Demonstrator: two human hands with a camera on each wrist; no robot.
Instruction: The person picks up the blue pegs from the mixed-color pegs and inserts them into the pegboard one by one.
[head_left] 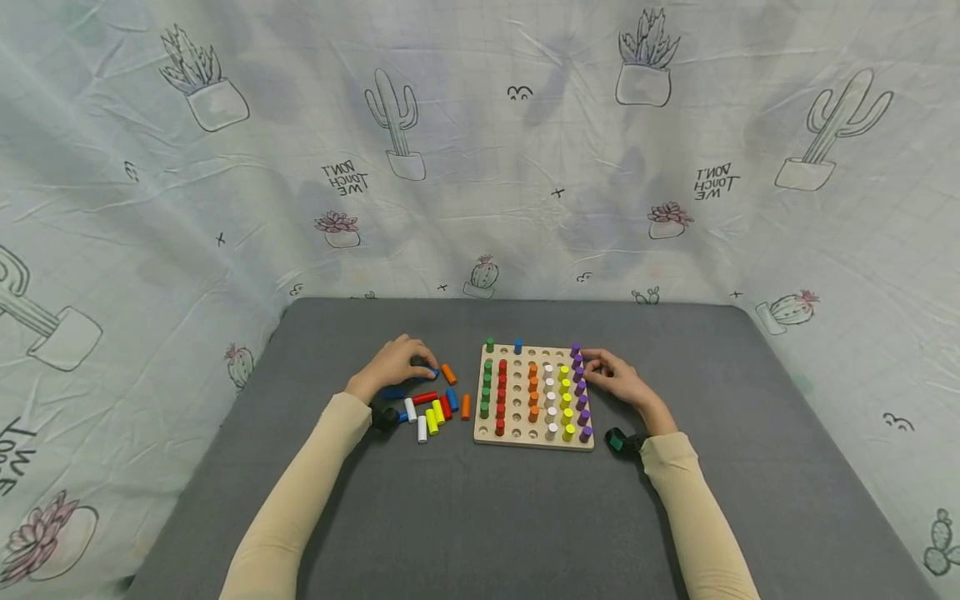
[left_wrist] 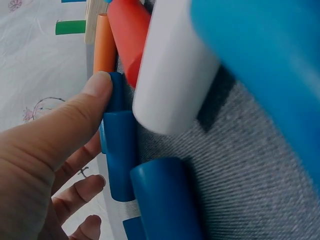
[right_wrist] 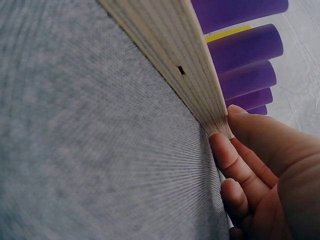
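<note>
My left hand (head_left: 397, 365) is over the loose pegs to the left of a wooden pegboard (head_left: 536, 444). Its thumb and fingers pinch a blue peg (left_wrist: 116, 92), partly hidden by the thumb in the left wrist view. At the board's right side, my right hand (head_left: 617, 377) grips the edge, with the thumb near the top and fingers lower down in the right wrist view. Purple pegs (right_wrist: 245, 50) stand along that edge. Rows of green, red, orange, white and yellow pegs (head_left: 566, 399) also stand in the board, plus one blue peg (head_left: 518, 346) at the back.
Loose red (head_left: 425, 397), white (head_left: 422, 429), yellow (head_left: 432, 422), orange (head_left: 466, 407) and blue pegs lie on the grey tabletop (head_left: 465, 517) left of the board. A light curtain (head_left: 465, 167) printed with cacti hangs behind the table.
</note>
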